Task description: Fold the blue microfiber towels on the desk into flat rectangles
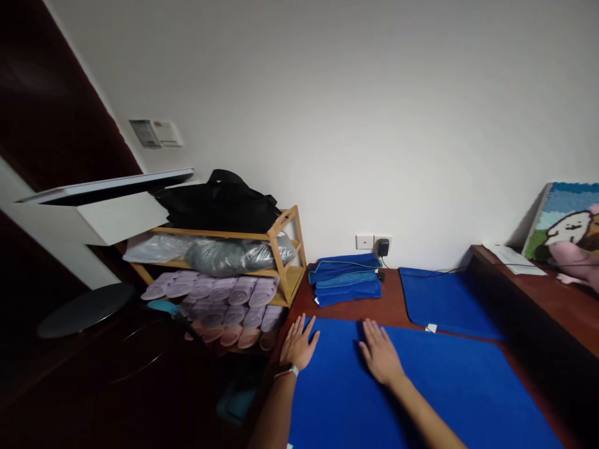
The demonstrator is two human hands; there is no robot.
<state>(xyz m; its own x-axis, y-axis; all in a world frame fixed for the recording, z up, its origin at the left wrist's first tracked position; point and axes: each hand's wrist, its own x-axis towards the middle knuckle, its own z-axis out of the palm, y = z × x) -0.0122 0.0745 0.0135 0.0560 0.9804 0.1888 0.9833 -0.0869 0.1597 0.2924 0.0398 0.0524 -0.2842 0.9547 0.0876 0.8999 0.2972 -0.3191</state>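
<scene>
Facing palm-down: left hand [298, 344], right hand [381, 354]

Blue cloth [449, 386], spread flat, on tabletop [394, 302]

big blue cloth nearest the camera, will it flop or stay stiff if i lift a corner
The big blue cloth would probably flop: it lies flat on the table, and the similar-looking folded blue cloths behind it bend into soft layers. It looks thin, so it is likely light for its spread. Pushed, it might wrinkle.
</scene>
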